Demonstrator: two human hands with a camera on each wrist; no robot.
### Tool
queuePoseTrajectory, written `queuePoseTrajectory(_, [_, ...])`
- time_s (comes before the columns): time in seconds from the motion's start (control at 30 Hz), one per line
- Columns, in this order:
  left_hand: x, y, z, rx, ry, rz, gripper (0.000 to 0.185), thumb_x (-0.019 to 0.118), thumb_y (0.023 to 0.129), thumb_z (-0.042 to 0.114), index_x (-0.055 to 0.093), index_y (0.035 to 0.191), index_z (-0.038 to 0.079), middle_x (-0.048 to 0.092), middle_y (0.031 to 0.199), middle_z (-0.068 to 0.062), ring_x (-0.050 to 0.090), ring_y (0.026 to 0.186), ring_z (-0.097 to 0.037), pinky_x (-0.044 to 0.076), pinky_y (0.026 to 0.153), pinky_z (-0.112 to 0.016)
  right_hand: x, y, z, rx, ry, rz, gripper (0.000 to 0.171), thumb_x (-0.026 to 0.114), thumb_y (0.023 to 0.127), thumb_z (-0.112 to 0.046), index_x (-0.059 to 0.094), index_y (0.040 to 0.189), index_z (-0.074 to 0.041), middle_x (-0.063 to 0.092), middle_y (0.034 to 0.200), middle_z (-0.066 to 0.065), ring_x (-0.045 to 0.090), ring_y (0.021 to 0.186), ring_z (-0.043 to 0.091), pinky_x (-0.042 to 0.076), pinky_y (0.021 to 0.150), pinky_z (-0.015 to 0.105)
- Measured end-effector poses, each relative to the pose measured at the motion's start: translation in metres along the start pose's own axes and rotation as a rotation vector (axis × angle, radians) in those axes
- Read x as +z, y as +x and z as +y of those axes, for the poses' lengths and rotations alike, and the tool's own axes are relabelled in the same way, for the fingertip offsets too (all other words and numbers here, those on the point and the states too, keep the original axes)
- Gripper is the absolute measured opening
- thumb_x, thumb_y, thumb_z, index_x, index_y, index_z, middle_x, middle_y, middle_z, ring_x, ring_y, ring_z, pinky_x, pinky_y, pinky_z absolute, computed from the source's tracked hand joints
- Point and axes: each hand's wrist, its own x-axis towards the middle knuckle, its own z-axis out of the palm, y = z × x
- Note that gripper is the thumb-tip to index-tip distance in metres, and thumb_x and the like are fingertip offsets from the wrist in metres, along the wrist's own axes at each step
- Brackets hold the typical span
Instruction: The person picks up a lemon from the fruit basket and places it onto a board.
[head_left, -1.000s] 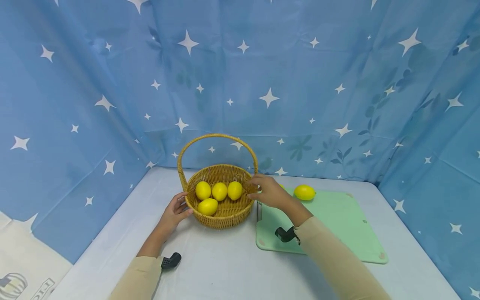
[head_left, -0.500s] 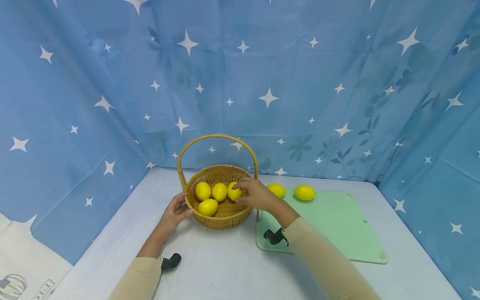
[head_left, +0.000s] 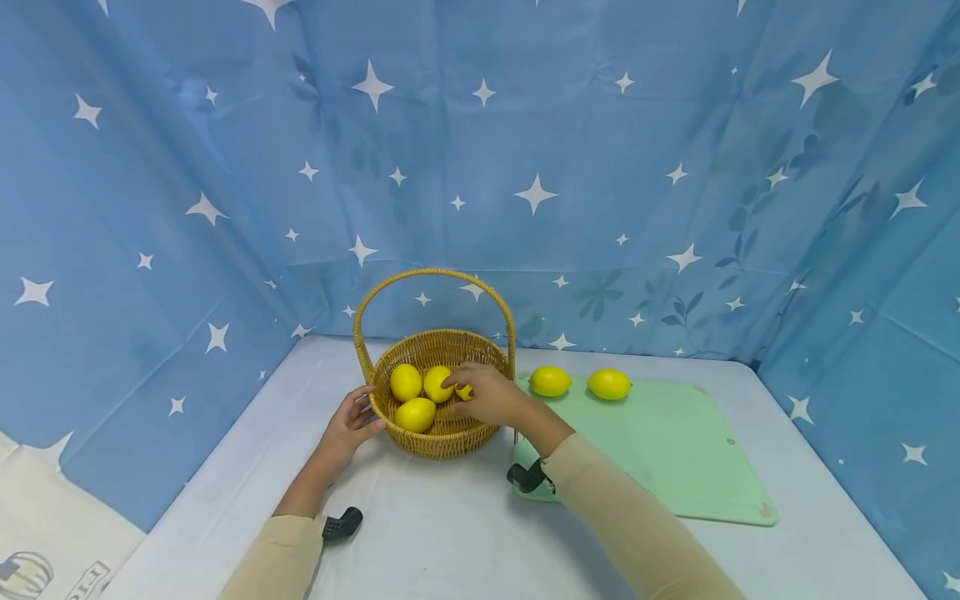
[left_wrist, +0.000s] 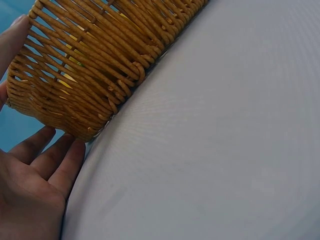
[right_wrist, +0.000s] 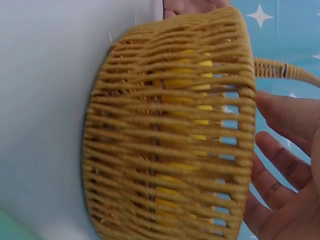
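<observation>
A wicker basket [head_left: 442, 442] with a tall arched handle holds several yellow lemons [head_left: 406, 382]. At its left side my left hand [head_left: 348, 430] rests spread against the wall, thumb and fingertips touching the wicker; the left wrist view shows the fingers [left_wrist: 65, 160] low on the weave. My right hand [head_left: 491, 396] reaches over the basket's right rim, fingers slightly bent and parted above the lemons. It partly covers the rightmost lemon [head_left: 465, 392] inside. In the right wrist view the right hand [right_wrist: 290, 170] appears beyond the rim, with no lemon visible in its fingers.
A pale green cutting board [head_left: 652, 450] lies right of the basket. Two more lemons, one nearer the basket [head_left: 551, 381] and one farther right [head_left: 609, 384], lie at its back edge. A blue star-patterned curtain [head_left: 480, 167] hangs behind the white-covered table [head_left: 420, 533].
My right hand has moved left from the basket's right rim to over the lemons inside, uncovering the nearer lemon by the board. The left hand and basket have stayed put.
</observation>
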Motion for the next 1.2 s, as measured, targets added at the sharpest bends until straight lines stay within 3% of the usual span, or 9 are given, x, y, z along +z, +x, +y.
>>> queuePoseTrajectory(0.17, [0.000, 0.000, 0.000, -0.010, 0.004, 0.006, 0.068, 0.069, 0.092, 0.016, 0.033, 0.149, 0.016, 0.029, 0.153, -0.019, 0.034, 0.137, -0.035, 0.042, 0.101, -0.036, 0.006, 0.004, -0.006, -0.017, -0.014, -0.010, 0.041, 0.074, 0.089, -0.030, 0.066, 0.125, -0.012, 0.058, 0.127, 0.002, 0.056, 0.112, 0.020, 0.050, 0.089, 0.031])
queuePoseTrajectory(0.43, [0.001, 0.000, 0.001, -0.020, 0.014, 0.016, 0.068, 0.070, 0.092, 0.017, 0.033, 0.149, 0.017, 0.028, 0.154, -0.019, 0.034, 0.137, -0.035, 0.039, 0.104, -0.045, 0.017, 0.015, -0.008, -0.004, -0.010, -0.090, 0.039, 0.072, 0.090, -0.022, 0.064, 0.128, -0.014, 0.058, 0.125, -0.003, 0.054, 0.118, 0.022, 0.047, 0.095, 0.032])
queuePoseTrajectory(0.7, [0.000, 0.001, 0.002, -0.056, -0.009, 0.001, 0.069, 0.067, 0.093, 0.010, 0.029, 0.151, 0.012, 0.023, 0.156, -0.022, 0.030, 0.139, -0.037, 0.034, 0.107, -0.050, 0.027, 0.021, -0.010, 0.000, -0.081, -0.128, 0.040, 0.074, 0.089, -0.024, 0.065, 0.127, -0.017, 0.056, 0.129, -0.004, 0.051, 0.120, 0.015, 0.044, 0.098, 0.031])
queuePoseTrajectory(0.93, [0.002, 0.001, 0.001, -0.030, 0.007, 0.008, 0.068, 0.068, 0.093, 0.016, 0.030, 0.150, 0.016, 0.024, 0.156, -0.019, 0.032, 0.139, -0.035, 0.035, 0.106, -0.051, 0.035, 0.030, -0.013, -0.023, -0.104, -0.134, 0.040, 0.075, 0.088, -0.023, 0.064, 0.126, -0.017, 0.056, 0.131, -0.005, 0.052, 0.117, 0.011, 0.045, 0.095, 0.025])
queuePoseTrajectory(1.2, [0.002, 0.000, 0.001, -0.010, 0.017, 0.010, 0.069, 0.069, 0.092, 0.017, 0.031, 0.150, 0.016, 0.026, 0.154, -0.019, 0.033, 0.138, -0.035, 0.038, 0.105, -0.046, 0.042, 0.038, -0.018, 0.023, -0.106, -0.166, 0.044, 0.075, 0.088, -0.023, 0.062, 0.130, -0.020, 0.053, 0.137, -0.008, 0.047, 0.127, 0.012, 0.040, 0.104, 0.031])
